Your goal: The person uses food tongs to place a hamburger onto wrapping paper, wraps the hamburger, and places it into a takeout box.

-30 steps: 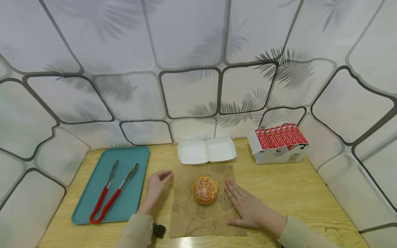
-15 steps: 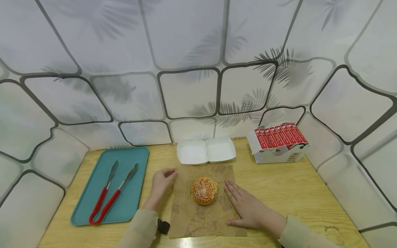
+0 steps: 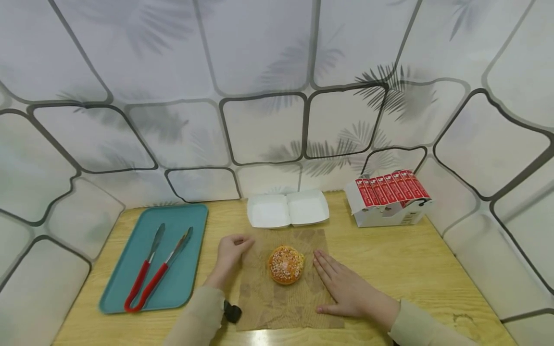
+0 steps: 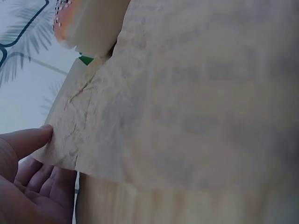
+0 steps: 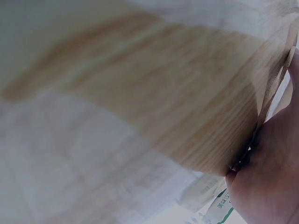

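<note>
A burger (image 3: 286,265) with a sprinkle-topped bun sits near the middle of a brown printed sheet of wrapping paper (image 3: 281,307) on the wooden table. My left hand (image 3: 232,251) is at the sheet's upper left corner. In the left wrist view that hand (image 4: 35,172) pinches the paper (image 4: 112,126), thumb on top and fingers beneath; part of the bun (image 4: 88,23) shows beyond. My right hand (image 3: 344,288) lies with straight fingers along the sheet's right edge. The right wrist view shows only part of this hand (image 5: 271,163), close to blurred paper.
An open white takeaway box (image 3: 287,209) stands just behind the paper. To the left, a teal tray (image 3: 186,274) carries red-handled tongs (image 3: 149,283). A white carton (image 3: 387,199) of red packets is at the back right. Patterned walls (image 3: 268,129) enclose the table.
My left hand has moved right from beside the paper to its upper left corner, where it now pinches the sheet. My right hand, the burger and the other things have stayed put.
</note>
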Action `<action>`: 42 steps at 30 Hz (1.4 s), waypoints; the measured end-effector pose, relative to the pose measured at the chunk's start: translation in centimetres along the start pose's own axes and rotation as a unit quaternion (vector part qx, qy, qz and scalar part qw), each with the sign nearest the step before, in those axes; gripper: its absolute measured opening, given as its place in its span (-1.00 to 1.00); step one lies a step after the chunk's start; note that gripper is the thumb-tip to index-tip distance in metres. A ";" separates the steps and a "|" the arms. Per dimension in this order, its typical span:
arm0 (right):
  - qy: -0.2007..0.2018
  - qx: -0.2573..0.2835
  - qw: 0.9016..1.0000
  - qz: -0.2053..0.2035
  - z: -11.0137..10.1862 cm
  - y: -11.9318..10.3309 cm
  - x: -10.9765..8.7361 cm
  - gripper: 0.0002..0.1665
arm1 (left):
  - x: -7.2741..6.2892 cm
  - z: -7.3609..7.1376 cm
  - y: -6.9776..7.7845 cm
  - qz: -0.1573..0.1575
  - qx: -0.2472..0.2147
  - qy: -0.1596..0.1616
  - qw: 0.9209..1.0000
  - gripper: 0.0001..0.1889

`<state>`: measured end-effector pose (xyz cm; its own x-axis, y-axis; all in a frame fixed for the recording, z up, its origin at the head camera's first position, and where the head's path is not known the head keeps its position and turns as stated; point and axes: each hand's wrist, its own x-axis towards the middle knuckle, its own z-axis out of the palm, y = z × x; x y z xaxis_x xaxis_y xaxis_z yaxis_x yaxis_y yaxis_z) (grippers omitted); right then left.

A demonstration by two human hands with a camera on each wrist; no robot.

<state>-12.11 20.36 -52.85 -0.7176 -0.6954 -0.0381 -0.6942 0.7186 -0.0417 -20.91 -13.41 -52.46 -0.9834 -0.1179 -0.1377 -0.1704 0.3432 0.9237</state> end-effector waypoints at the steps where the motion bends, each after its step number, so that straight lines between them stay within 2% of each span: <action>1: -0.001 0.000 1.000 -0.001 0.0 0.0 0.0 0.35 | 0.0 0.1 0.1 0.001 -0.001 -0.001 1.000 -0.68; 9: -0.012 -0.001 1.000 0.004 -0.3 -0.1 0.0 0.35 | 0.0 0.5 0.3 0.017 0.008 0.014 1.000 -0.79; 19: -0.011 0.000 1.000 0.004 -0.2 -0.1 0.0 0.35 | -0.4 0.5 1.0 0.021 0.024 -0.016 0.999 -0.70; 22: -0.010 0.001 1.000 0.004 -0.1 0.0 0.0 0.35 | -0.8 0.6 1.5 0.031 0.034 -0.019 0.999 -0.70; 29: -0.003 -0.004 1.000 0.001 0.1 0.1 0.0 0.34 | -2.0 0.9 2.8 0.084 0.040 -0.028 0.995 -0.76; 35: -0.004 -0.002 1.000 0.002 -0.1 0.0 0.1 0.34 | -3.6 1.5 3.9 0.130 0.063 -0.041 0.989 -0.80; 39: -0.001 0.001 1.000 0.001 -0.2 -0.1 0.1 0.34 | -4.8 2.0 4.5 0.177 0.093 -0.051 0.979 -0.79; 42: 0.003 -0.002 1.000 0.000 -0.2 -0.1 0.1 0.34 | -5.7 2.5 4.6 0.223 0.130 -0.048 0.965 -0.78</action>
<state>-12.13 20.24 -52.69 -0.7179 -0.6954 -0.0322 -0.6944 0.7186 -0.0382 -16.27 -8.84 -48.29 -0.9615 0.1779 0.2095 0.2741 0.5640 0.7789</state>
